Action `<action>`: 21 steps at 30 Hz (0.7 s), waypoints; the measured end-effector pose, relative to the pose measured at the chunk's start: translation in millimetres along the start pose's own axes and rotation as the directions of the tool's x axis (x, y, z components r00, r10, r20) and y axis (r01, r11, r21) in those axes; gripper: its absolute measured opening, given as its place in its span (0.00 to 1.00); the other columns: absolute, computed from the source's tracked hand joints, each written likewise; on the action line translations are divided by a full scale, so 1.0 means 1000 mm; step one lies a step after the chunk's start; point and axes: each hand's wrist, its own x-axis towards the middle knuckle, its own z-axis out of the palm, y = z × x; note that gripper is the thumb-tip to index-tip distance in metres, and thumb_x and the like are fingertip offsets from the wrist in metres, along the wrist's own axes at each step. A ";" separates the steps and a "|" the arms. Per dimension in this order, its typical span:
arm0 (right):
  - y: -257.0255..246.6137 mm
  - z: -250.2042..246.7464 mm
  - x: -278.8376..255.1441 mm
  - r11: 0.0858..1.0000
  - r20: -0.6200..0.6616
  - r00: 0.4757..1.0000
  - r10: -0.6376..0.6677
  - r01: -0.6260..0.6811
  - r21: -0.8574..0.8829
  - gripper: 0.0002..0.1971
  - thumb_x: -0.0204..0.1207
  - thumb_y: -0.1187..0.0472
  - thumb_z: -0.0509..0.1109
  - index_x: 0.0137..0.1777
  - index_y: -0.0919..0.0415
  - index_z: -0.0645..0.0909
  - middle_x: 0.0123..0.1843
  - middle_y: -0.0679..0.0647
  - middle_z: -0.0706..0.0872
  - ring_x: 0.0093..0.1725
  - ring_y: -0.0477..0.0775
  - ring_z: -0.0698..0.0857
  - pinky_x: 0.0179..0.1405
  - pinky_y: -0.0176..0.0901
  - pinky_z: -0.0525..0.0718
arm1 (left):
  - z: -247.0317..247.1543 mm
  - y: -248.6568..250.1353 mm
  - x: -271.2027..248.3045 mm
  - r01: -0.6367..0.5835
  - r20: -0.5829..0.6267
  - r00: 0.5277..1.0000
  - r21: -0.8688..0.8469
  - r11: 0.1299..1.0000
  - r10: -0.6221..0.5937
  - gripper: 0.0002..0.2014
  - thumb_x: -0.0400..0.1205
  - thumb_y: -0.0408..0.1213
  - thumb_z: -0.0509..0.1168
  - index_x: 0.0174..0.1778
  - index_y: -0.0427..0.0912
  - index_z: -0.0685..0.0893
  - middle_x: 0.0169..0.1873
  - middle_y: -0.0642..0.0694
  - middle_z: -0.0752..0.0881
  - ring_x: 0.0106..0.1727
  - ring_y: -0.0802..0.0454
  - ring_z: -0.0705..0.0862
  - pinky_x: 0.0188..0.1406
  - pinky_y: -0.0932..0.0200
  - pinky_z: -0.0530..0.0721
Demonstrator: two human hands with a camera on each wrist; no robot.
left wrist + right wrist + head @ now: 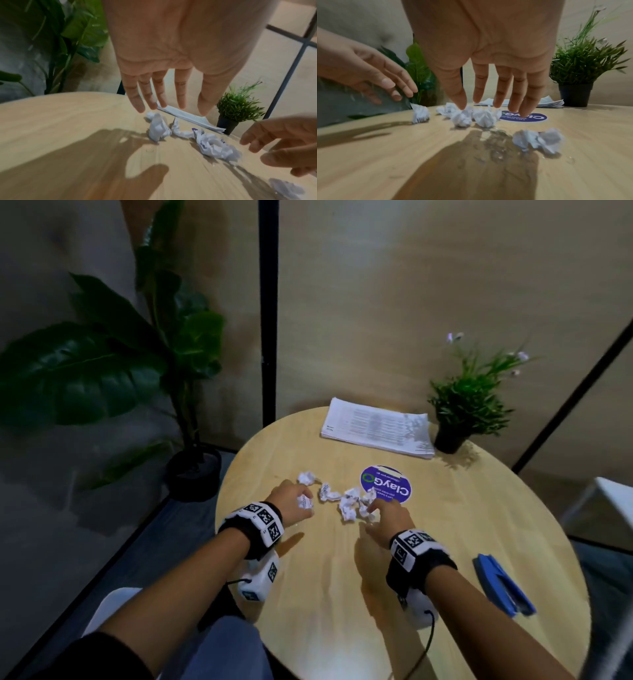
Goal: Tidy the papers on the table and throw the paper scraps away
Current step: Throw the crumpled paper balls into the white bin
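Left grip [171, 56] spread, right grip [488, 54] perhaps touching paper scraps [471, 116]

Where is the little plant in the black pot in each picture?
Head view: the little potted plant stands far right on the table, beside the paper stack.
Left wrist view: right of centre, past the stack's end.
Right wrist view: far right, the stack just left of its pot.
Shared landmark: the paper stack.
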 end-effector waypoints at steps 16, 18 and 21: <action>0.034 0.016 0.038 0.985 0.024 0.993 0.113 -0.115 0.125 0.22 0.75 0.65 0.68 0.68 0.55 0.71 0.66 0.62 0.74 0.59 0.61 0.82 0.56 0.46 0.80 | 0.037 0.002 0.063 0.136 -0.043 0.989 -0.061 0.989 -0.138 0.31 0.72 0.40 0.74 0.66 0.40 0.65 0.55 0.39 0.78 0.50 0.40 0.82 0.48 0.52 0.79; 0.031 0.016 0.040 0.980 -0.004 0.997 0.073 -0.071 0.185 0.23 0.72 0.66 0.71 0.67 0.53 0.73 0.65 0.60 0.75 0.58 0.59 0.83 0.56 0.46 0.81 | 0.035 0.003 0.064 0.120 -0.061 0.990 -0.068 0.990 -0.124 0.26 0.74 0.35 0.70 0.64 0.40 0.66 0.46 0.42 0.79 0.42 0.42 0.80 0.45 0.51 0.81; 0.021 0.014 0.042 0.971 -0.022 1.000 -0.010 0.015 0.237 0.27 0.71 0.66 0.72 0.69 0.49 0.72 0.66 0.60 0.71 0.55 0.61 0.85 0.58 0.50 0.84 | 0.025 0.005 0.069 0.129 -0.135 0.978 -0.216 0.968 -0.160 0.21 0.78 0.31 0.63 0.66 0.40 0.67 0.43 0.39 0.80 0.42 0.41 0.80 0.44 0.52 0.79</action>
